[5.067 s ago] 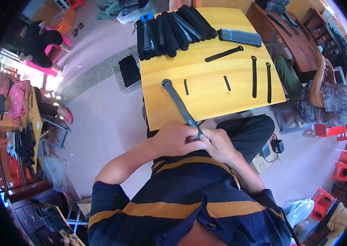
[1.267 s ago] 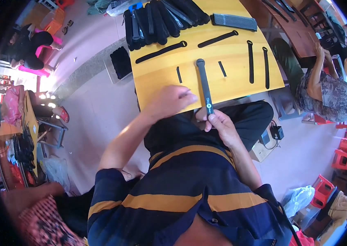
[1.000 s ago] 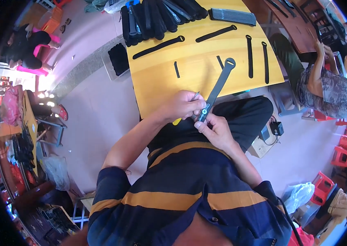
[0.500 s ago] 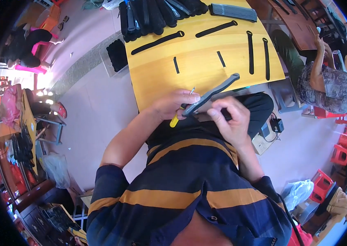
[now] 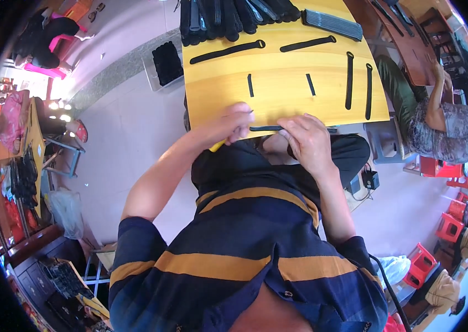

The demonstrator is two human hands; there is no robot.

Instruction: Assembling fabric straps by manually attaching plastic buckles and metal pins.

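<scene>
"Grip first: what does each hand have?"

"Right hand (image 5: 310, 136), reaching up from five o'clock with its back showing, has fingers and thumb closed on a dark, narrow, flat strap (image 5: 265, 128). Left hand (image 5: 231, 125), angling in from between seven and eight, is curled around a slim yellow-handled tool (image 5: 218, 145); the handle pokes out at seven, a thin dark tip at two."

"How does the strap run?"

"Nearly nine to three, along the near edge of a yellow wooden table (image 5: 217, 83). Its bare end points to nine from the right hand, so the left hand is nearer that end. I can't tell whether they touch."

"And beyond?"

"Toward twelve, two short black strips (image 5: 250, 85). Toward one, black ring-ended straps (image 5: 349, 81), then a flat grey stack (image 5: 332, 25)."
</scene>
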